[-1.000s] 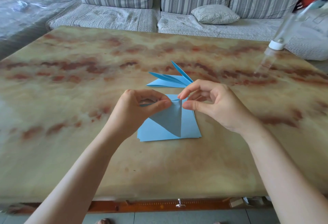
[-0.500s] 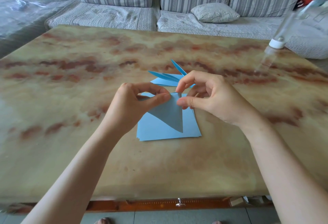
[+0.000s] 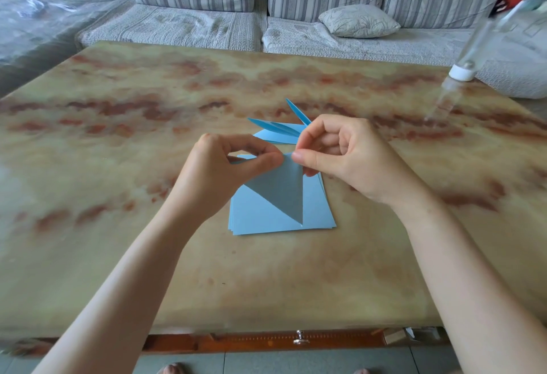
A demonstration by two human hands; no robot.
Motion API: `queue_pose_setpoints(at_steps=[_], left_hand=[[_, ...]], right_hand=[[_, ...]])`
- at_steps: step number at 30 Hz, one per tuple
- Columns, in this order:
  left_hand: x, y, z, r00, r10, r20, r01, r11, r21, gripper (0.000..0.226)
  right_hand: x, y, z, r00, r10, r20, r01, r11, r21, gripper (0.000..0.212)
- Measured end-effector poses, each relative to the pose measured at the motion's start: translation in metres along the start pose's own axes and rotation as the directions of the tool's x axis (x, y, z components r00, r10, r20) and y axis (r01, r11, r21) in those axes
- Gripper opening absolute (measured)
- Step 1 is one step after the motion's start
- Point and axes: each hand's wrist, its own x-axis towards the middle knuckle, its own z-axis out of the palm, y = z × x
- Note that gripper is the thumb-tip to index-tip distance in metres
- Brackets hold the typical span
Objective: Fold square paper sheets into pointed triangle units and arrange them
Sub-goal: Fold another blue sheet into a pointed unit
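Blue paper folded into a triangle (image 3: 281,193) hangs point-down from its top edge, pinched at both upper corners. The left hand (image 3: 219,178) grips the left corner between thumb and forefinger, and the right hand (image 3: 349,157) pinches the right. The tip hangs over a stack (image 3: 260,219) of sheets midway between the left and right edges of the table (image 3: 118,137). Finished units (image 3: 281,132) lie just behind it, toward the far edge.
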Motion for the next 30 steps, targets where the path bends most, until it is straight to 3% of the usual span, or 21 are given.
queue_pose_setpoints(at_steps=[6,11,30], left_hand=[[0.0,-0.001,0.001,0.998,-0.062,-0.033,0.058,0.991,-0.118,0.014],[0.001,-0.002,0.0,0.997,-0.073,-0.036,0.066,0.985,-0.159,0.012],[0.0,-0.005,0.006,0.986,-0.136,-0.092,0.124,0.983,-0.133,0.011]], right_hand=[[0.001,0.004,0.002,0.994,0.076,-0.073,-0.063,0.984,0.164,0.017],[0.0,0.009,0.003,0.986,0.145,-0.077,-0.121,0.959,0.258,0.004],[0.003,0.016,0.014,0.967,0.184,-0.174,-0.13,0.951,0.281,0.003]])
